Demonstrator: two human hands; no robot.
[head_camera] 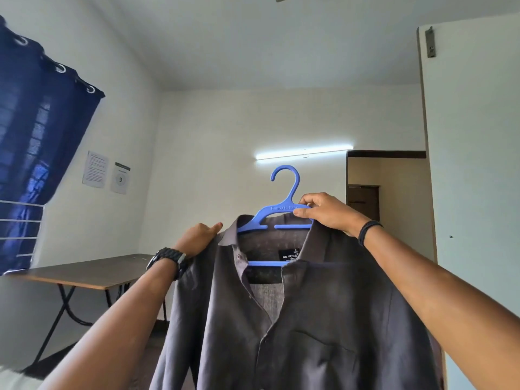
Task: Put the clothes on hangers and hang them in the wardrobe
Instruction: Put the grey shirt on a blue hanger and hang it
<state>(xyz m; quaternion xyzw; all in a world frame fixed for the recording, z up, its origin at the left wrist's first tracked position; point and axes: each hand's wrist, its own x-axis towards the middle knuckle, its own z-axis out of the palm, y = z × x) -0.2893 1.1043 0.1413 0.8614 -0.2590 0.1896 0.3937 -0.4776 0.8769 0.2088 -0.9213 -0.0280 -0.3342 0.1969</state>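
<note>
While hands hold shirt point(304, 319) on hanger point(284, 209), table point(84, 273) stands left.

Brown folding table point(92, 273) on black crossed legs — left wall.

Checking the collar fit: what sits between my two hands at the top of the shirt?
In the head view, the blue hanger and the shirt collar lie between the left hand and right hand.

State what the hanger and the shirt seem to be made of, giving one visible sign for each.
Blue hanger: likely moulded plastic; smooth, uniform colour, raised lettering on its body. Dark grey shirt: woven fabric, perhaps cotton or linen; matte, soft folds, faint weave inside the collar.
</note>
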